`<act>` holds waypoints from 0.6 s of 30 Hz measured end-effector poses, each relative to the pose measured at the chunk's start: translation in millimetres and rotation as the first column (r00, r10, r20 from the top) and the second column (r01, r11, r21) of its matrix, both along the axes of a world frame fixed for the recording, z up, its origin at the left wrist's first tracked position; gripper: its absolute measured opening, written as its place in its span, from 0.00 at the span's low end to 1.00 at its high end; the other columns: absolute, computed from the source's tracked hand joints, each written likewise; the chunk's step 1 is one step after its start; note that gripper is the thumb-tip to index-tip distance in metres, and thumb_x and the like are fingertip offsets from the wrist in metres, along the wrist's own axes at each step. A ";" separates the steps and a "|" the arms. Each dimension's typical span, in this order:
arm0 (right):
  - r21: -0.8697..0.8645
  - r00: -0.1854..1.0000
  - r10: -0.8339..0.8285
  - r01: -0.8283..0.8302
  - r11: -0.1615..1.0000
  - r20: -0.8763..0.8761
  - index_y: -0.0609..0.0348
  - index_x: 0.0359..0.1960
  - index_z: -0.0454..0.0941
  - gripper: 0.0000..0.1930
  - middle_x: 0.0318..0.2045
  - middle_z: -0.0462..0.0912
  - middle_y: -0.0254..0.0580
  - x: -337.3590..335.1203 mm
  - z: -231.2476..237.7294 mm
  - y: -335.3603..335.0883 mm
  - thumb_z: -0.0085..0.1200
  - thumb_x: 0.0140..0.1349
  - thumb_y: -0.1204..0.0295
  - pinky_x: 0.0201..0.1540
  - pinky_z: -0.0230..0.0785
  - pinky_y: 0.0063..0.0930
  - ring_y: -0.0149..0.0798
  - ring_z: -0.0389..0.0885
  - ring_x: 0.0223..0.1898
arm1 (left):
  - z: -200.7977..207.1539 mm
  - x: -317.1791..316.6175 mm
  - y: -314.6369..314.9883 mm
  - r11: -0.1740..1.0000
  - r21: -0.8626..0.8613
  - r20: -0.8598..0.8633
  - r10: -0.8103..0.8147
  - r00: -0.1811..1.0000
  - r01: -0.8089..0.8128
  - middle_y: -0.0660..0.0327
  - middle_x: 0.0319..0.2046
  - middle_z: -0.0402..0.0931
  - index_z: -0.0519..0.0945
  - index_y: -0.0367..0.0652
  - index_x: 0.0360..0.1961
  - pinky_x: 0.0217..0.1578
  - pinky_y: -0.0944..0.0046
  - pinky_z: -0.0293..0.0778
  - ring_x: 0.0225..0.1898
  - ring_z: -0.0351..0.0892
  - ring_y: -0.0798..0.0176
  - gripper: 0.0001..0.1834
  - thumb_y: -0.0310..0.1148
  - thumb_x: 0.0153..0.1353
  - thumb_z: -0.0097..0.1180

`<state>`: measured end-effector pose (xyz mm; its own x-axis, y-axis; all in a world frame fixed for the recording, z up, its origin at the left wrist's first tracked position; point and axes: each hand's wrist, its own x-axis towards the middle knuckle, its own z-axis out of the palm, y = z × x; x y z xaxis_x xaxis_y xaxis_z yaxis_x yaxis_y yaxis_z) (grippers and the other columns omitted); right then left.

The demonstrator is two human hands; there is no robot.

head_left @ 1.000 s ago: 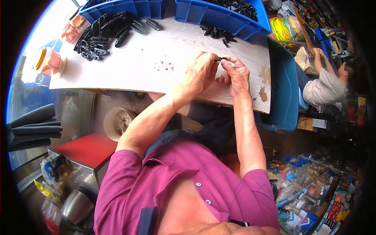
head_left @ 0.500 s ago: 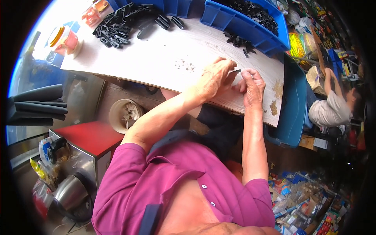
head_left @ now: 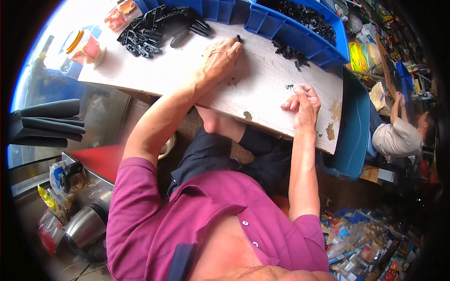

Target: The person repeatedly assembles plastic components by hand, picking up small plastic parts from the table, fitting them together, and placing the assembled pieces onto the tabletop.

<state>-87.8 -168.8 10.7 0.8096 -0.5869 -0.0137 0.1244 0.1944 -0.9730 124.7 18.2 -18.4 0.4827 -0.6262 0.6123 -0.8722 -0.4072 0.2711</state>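
Note:
My right hand [head_left: 304, 104] is over the right part of the white table, thumb and index finger pinching a small black toothed plastic piece [head_left: 289, 86]. Farther left and toward the back, my left hand [head_left: 219, 58] reaches low over the tabletop with its fingers closed. The end of a black plastic part [head_left: 239, 38] sticks out past those fingertips; the rest of it is hidden behind the hand. Beyond the left hand lies a pile of long black slotted plastic parts [head_left: 149, 33]. A smooth dark oval part [head_left: 179, 38] rests at the pile's near side.
A blue bin [head_left: 293, 35] of small black pieces stands at the back right, with some spilled pieces [head_left: 291, 54] before it. Jars with orange lids [head_left: 84, 47] stand at the left. A teal tub [head_left: 349, 126] adjoins the table's right end, with another person [head_left: 398, 133] beyond.
My left hand has left my right hand and moved back and left, and a black part now shows at its fingertips. My right hand stays nearly in place with its small piece.

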 end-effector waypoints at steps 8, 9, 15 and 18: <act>0.020 1.000 0.003 -0.004 1.000 0.022 0.54 0.34 0.76 0.07 0.11 0.70 0.31 0.3 -0.4 0.7 0.61 0.58 0.70 0.21 0.78 0.32 0.30 0.74 0.14 | 9.9 -2.2 6.2 0.966 0.144 -0.032 0.220 0.975 -0.214 0.59 0.43 0.80 0.79 0.45 0.47 0.52 0.52 0.66 0.51 0.73 0.51 0.15 0.34 0.57 0.58; 0.018 1.000 -0.006 0.006 1.000 0.019 0.55 0.34 0.76 0.07 0.11 0.70 0.31 -0.4 -1.1 -0.3 0.61 0.58 0.70 0.22 0.78 0.32 0.30 0.74 0.14 | 9.8 -2.4 5.9 0.966 0.106 -0.059 0.244 0.968 -0.237 0.58 0.43 0.80 0.80 0.46 0.47 0.53 0.52 0.66 0.52 0.73 0.52 0.16 0.35 0.57 0.58; 0.002 1.000 -0.005 0.005 1.000 0.026 0.55 0.35 0.76 0.08 0.11 0.70 0.31 -1.1 -2.7 -0.9 0.60 0.58 0.69 0.22 0.78 0.33 0.31 0.74 0.14 | 5.1 2.4 8.1 0.936 0.021 -0.145 0.351 0.925 -0.351 0.58 0.41 0.80 0.81 0.47 0.46 0.53 0.53 0.66 0.53 0.72 0.52 0.16 0.38 0.56 0.60; 0.030 0.999 -0.027 0.026 0.999 0.035 0.57 0.35 0.76 0.07 0.10 0.70 0.31 -0.1 0.9 3.0 0.60 0.59 0.70 0.22 0.78 0.33 0.30 0.74 0.13 | 4.9 0.5 12.6 0.952 -0.060 -0.193 0.283 0.940 -0.299 0.59 0.38 0.81 0.81 0.46 0.45 0.48 0.56 0.70 0.47 0.76 0.53 0.16 0.38 0.56 0.61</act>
<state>-88.0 -165.8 11.6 0.7943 -0.6075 -0.0028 0.1642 0.2191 -0.9618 125.2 30.8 -13.5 0.7428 -0.3899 0.5443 -0.6525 -0.6038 0.4579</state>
